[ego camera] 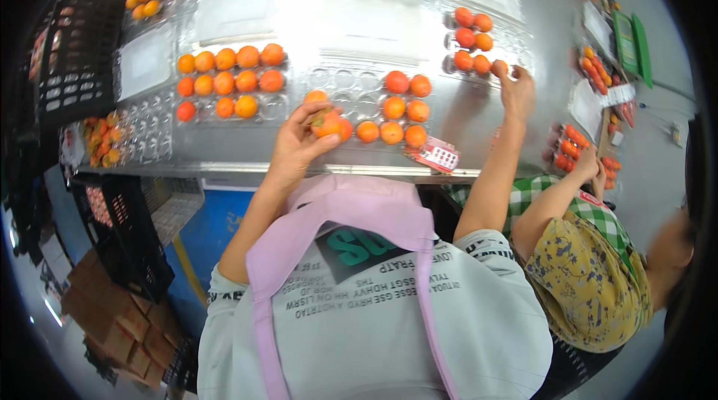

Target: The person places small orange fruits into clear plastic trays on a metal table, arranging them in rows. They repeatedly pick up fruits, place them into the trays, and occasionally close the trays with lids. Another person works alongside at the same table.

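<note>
My left hand (296,140) grips orange fruits with leafy tops, likely persimmons (326,124), over the lower left of the middle clear plastic tray (359,81). Another fruit (316,97) sits just beyond its fingers. Fruits stand in that tray's right columns and front row, while several cups at its back left hold nothing. Over at the right, my right hand (518,91) has its fingertips on a persimmon (499,68), at the front row of a second tray (513,43). The left columns of this tray hold redder fruits (464,37).
A fuller tray of fruits (225,83) lies to the left, near a black plastic crate (81,52). A printed label card (440,155) rests at the metal table's front edge (359,169). To my right, a co-worker's hands (592,167) are beside another fruit tray (567,147).
</note>
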Tool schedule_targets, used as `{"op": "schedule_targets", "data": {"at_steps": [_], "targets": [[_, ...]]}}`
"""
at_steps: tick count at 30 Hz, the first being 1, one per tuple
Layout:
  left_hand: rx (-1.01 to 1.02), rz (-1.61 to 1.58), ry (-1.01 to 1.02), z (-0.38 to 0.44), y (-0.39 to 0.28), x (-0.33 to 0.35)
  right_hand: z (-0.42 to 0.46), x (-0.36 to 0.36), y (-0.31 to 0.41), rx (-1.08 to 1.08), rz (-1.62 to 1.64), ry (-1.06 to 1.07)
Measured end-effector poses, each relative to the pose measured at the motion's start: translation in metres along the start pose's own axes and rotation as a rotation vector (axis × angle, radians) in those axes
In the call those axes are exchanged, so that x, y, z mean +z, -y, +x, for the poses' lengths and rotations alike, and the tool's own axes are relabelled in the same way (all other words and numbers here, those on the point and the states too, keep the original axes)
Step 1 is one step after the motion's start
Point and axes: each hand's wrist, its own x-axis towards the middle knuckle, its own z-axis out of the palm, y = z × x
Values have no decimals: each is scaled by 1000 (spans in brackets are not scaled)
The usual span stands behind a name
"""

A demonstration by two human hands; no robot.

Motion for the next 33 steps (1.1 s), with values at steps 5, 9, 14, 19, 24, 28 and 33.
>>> {"op": "schedule_targets", "data": {"at_steps": [5, 9, 14, 19, 24, 28, 33], "targets": [[159, -59, -17, 0, 7, 2, -51, -25, 64, -152, 621, 102], [254, 63, -5, 1, 5, 6, -115, -28, 124, -220, 1011, 774], [394, 370, -96, -1, 6, 8, -166, -36, 157, -238, 1215, 1180], [421, 460, -120, -1, 6, 10, -173, -34, 160, -263, 1277, 1163], [381, 502, -20, -4, 1, 9, -171, -36, 157, -273, 1315, 1117], [305, 354, 40, -5, -6, 7, -170, -39, 153, -215, 1328, 1157], [174, 211, -20, -6, -6, 8, -169, -40, 151, -295, 1202, 1155]]}}
